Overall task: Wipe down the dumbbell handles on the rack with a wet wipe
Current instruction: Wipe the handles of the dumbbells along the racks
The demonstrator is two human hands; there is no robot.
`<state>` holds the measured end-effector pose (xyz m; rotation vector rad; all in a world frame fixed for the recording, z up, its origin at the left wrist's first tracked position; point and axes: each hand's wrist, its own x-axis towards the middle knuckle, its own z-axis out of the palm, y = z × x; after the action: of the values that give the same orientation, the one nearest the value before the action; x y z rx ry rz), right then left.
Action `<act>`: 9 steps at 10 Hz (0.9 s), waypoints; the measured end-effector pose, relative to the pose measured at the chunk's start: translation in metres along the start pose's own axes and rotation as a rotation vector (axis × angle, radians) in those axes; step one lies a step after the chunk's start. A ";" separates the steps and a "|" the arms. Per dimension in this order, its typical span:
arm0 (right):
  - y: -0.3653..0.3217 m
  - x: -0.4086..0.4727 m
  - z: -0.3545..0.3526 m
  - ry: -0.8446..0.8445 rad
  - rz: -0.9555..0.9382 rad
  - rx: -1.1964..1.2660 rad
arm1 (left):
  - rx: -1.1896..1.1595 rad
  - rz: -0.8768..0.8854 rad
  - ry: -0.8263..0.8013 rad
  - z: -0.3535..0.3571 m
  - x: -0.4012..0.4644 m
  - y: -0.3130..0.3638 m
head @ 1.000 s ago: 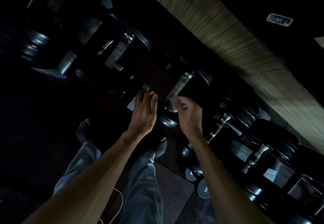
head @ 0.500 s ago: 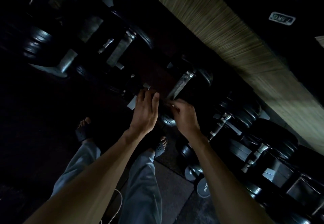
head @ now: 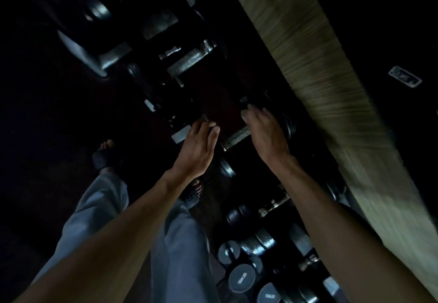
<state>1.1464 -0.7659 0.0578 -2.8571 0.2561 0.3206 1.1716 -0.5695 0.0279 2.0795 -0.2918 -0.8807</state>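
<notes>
Item: dumbbell handle (head: 237, 138), steel, being shown between the two hands on the rack (head: 180, 134); long axis running from near the left hand (head: 198, 147) up toward the right hand (head: 266, 134).

Step judged: handle wiping under way.

Left hand: fingers being rested extended on the rack edge. Right hand: being held over the handle's far end, fingers loosely bent; wipe not discernible, grip cannot be told.

Next: a stroke along that axis is being called for.

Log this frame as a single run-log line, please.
stage: wiping handles | right hand: over dumbbell handle, grip unclear | left hand: on rack edge | wet wipe: not discernible | lighting: dim

Very dim, motion-blurred, wide-angle view (faint glints on metal)
</notes>
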 end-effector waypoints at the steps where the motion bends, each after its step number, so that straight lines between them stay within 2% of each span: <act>1: 0.012 -0.010 0.018 0.026 -0.095 -0.111 | -0.070 0.040 0.049 0.002 -0.007 0.004; 2: -0.016 -0.025 0.019 -0.031 0.007 0.082 | -0.127 0.028 0.102 0.006 -0.010 0.008; 3: -0.031 -0.032 0.025 -0.087 -0.138 0.094 | -0.125 0.053 0.101 0.008 -0.004 0.001; 5: 0.015 -0.009 0.008 -0.003 -0.093 0.027 | -0.182 0.061 0.144 0.008 -0.007 0.004; 7: -0.018 -0.030 0.017 -0.097 -0.207 0.159 | -0.176 0.056 0.140 0.011 -0.006 0.001; 8: -0.004 -0.019 0.017 -0.091 -0.199 0.137 | -0.191 0.028 0.106 0.007 -0.005 0.000; 9: 0.017 -0.010 0.012 -0.028 -0.110 0.036 | -0.204 0.037 0.133 0.010 -0.006 0.000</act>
<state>1.1313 -0.7777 0.0451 -2.8156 0.0985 0.3299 1.1605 -0.5721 0.0269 1.9261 -0.1617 -0.7151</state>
